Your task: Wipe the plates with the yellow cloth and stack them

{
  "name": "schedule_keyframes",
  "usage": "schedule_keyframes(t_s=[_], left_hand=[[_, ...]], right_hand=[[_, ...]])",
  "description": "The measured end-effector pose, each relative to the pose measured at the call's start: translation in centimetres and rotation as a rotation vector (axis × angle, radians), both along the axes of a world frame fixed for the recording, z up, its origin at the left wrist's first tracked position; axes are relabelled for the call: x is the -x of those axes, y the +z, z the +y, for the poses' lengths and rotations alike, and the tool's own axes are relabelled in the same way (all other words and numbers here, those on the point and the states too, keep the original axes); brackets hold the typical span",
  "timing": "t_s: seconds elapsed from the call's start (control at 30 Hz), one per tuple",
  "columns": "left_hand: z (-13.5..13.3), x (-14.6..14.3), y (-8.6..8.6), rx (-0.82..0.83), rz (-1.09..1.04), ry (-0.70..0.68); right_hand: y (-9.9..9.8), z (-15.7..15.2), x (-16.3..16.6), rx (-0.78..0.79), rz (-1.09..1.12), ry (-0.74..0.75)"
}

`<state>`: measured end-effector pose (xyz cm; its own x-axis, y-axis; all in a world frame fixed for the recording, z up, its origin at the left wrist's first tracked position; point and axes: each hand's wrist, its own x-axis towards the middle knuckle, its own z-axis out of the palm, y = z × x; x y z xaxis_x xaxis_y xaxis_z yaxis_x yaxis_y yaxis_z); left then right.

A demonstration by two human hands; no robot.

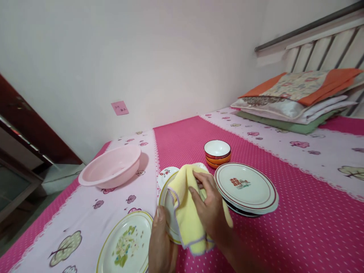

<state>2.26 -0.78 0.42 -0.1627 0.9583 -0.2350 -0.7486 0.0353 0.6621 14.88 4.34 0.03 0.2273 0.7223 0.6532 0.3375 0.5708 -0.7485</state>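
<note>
My left hand (162, 239) grips the near left edge of a yellow-rimmed plate (167, 210), its thumb on the rim. A yellow cloth (189, 216) with a lilac edge covers most of that plate's face. On top of it, my right hand (209, 203) presses and pinches the cloth. Left of my left hand lies another yellow-rimmed plate (127, 244) with a leaf pattern. To the right is a stack of red-rimmed plates (247, 187). Behind the cloth, a small white dish with red flowers (167, 175) shows in part.
Several stacked orange bowls (217, 153) stand behind the plates. A pink basin (110, 167) sits at the left. Folded bedding (295, 98) is piled at the back right, beside a bed rail. A white wall (159, 57) with a pink note (120, 108) bounds the bed.
</note>
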Motion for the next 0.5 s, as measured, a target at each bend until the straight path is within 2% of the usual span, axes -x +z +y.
schedule_keyframes(t_s=[0.13,0.3,0.37,0.5], left_hand=[[0.7,-0.4,-1.0,0.025,0.097,0.079],[1.1,1.6,-1.6,-0.016,0.071,0.099],[0.5,2.7,-1.3,0.016,0.050,0.066],[-0.6,4.1,0.1,0.128,-0.047,-0.100]], right_hand=[[1.1,-2.2,2.0,-0.034,-0.113,0.161],[1.4,-3.8,3.7,0.030,-0.308,0.338],[1.4,-4.0,3.7,0.090,-0.400,0.392],[1.6,-4.4,2.2,0.156,-0.536,0.575]])
